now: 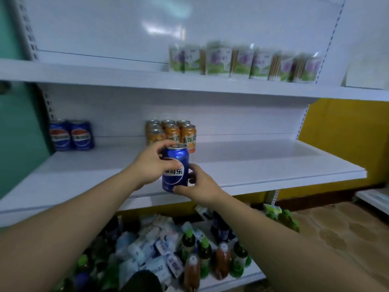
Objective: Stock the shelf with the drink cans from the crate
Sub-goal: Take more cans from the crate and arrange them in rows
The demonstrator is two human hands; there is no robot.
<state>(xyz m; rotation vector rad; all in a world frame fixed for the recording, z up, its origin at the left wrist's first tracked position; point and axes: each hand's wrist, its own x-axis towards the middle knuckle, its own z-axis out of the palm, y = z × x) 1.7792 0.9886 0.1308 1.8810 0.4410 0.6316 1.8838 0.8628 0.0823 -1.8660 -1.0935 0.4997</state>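
**Placing a blue can on the middle shelf**

Both hands hold one can [175, 167] upright over the front of the shelf [273, 165]. The left hand [150, 165] wraps its upper body and the right hand [201, 184] pinches its base. It is best set down flat, label forward, beside the two blue cans [71, 134] at the back left, clear of the orange cans [170, 131]. The top shelf carries cartons [242, 62]. The bottom tier holds loose bottles [205, 256] and packs. No crate is discernible.
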